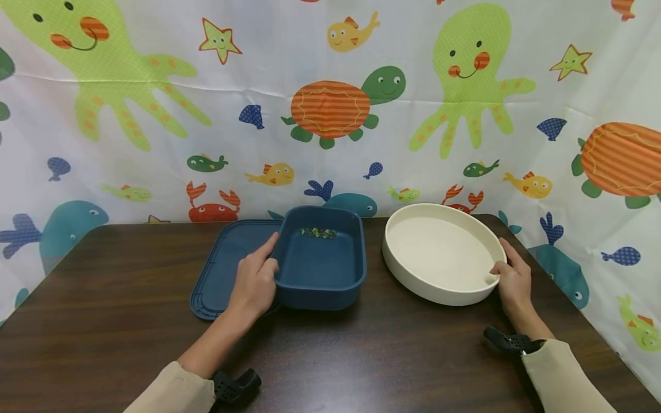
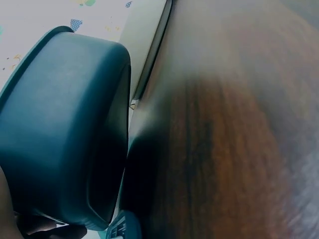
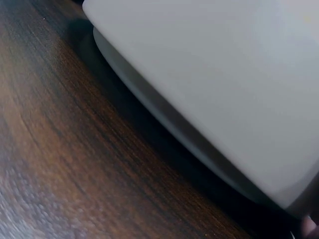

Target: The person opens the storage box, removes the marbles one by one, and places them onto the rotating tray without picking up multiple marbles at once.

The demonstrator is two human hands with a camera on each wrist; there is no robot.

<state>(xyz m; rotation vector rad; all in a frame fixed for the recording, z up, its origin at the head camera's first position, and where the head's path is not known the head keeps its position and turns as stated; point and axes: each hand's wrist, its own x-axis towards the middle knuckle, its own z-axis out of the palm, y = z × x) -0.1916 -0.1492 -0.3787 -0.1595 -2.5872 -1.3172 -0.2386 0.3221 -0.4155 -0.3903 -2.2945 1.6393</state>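
Closest to the viewer, two pale beige sleeves (image 1: 172, 393) reached in from the lower corners over a dark wood-grain table (image 1: 372, 367), with a black wrist device (image 1: 234, 387) on the left arm and a matching black band (image 1: 508, 342) on the right. The left hand (image 1: 254, 275) grasped the left wall of a deep blue rectangular container (image 1: 317, 298), index finger laid along its rim; the right hand (image 1: 513, 281) gripped the right edge of a round cream pan (image 1: 439, 252), thumb over the rim. Each vessel faced upward, side by side but apart, the container left of the pan, probably held this way to keep whatever lay inside from spilling. Only the head view showed the container's inside, where small glittering green pieces (image 1: 317, 233) gathered near the far wall, perhaps because it tipped slightly that way. The left wrist view added the container's underside and a shadowed gap above the wood, suggesting it was lifted; the right wrist view likewise revealed the pan's base edge over a dark shadow, though whether its far side touched the table could not be told. Left of the container and partly behind it lay a blue lid (image 1: 222, 269), likely set aside to leave the container uncovered. Farthest back hung a white curtain (image 1: 289, 34) printed with octopuses, turtles, crabs and fish.
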